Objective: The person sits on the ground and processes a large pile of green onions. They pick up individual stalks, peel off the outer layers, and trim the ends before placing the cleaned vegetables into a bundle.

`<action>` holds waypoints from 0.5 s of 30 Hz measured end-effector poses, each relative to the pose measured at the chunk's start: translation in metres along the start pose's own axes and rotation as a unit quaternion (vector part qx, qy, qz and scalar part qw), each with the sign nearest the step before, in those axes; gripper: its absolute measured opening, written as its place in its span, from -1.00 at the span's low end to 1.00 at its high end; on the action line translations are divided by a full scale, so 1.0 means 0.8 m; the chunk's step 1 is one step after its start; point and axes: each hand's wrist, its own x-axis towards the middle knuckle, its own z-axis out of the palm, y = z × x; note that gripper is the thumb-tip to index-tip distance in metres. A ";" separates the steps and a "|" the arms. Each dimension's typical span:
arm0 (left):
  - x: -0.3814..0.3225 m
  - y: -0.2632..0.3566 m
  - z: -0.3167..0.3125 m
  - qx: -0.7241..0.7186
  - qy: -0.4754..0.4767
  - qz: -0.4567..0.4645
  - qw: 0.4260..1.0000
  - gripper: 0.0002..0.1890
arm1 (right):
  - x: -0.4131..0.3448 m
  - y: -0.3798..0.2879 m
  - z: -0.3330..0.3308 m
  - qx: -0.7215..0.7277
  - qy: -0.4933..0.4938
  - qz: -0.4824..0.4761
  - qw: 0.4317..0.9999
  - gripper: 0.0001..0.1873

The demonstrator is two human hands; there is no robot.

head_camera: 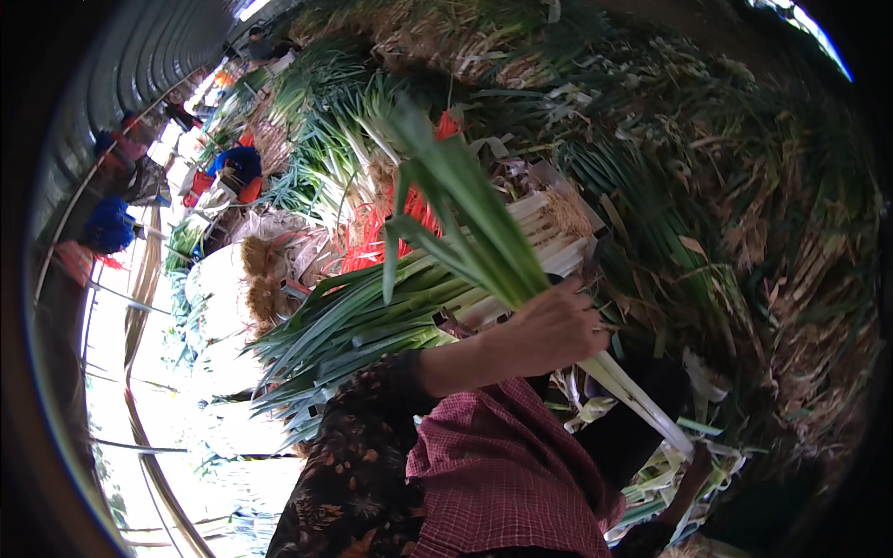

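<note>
My left hand (558, 322) is closed around the stalk of a long green onion (631, 394), its leaves pointing up and its white end slanting down to the right. At that white end, in shadow, is my right hand (691, 478); its fingers are too dark to make out. Beyond my left forearm lies a row of long green onions (377, 317), leaves to the left and roots to the right, with dark stand parts showing around them. A red checked apron (488, 474) covers my lap. Peeled leaf scraps (656, 488) lie by my right hand.
Heaps of untrimmed green onions (788, 279) fill the right side. Red plastic ties (363, 240) lie behind the row, near more onions (335, 160). Large white bundles (216, 286) stand at left. A person (261, 47) is far back, beneath a curved tunnel roof (146, 56).
</note>
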 end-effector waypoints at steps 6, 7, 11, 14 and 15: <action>0.034 -0.054 -0.037 0.067 0.074 0.010 0.995 -0.81 | 0.032 -0.045 0.006 0.103 0.038 0.140 0.984 -0.58; 0.032 -0.076 -0.046 0.085 0.107 0.004 0.991 -0.80 | 0.045 -0.072 0.006 0.087 0.068 0.151 0.982 -0.59; 0.001 -0.218 -0.084 0.246 0.175 -0.029 0.953 -0.83 | 0.103 -0.245 0.051 0.157 0.092 0.125 0.975 -0.58; -0.073 -0.354 -0.132 0.193 0.266 -0.226 0.917 -0.67 | 0.104 -0.432 0.142 0.268 -0.008 -0.147 0.952 -0.55; -0.110 -0.383 -0.142 0.189 0.249 -0.337 0.888 -0.44 | 0.107 -0.498 0.178 0.319 -0.040 -0.210 0.923 -0.52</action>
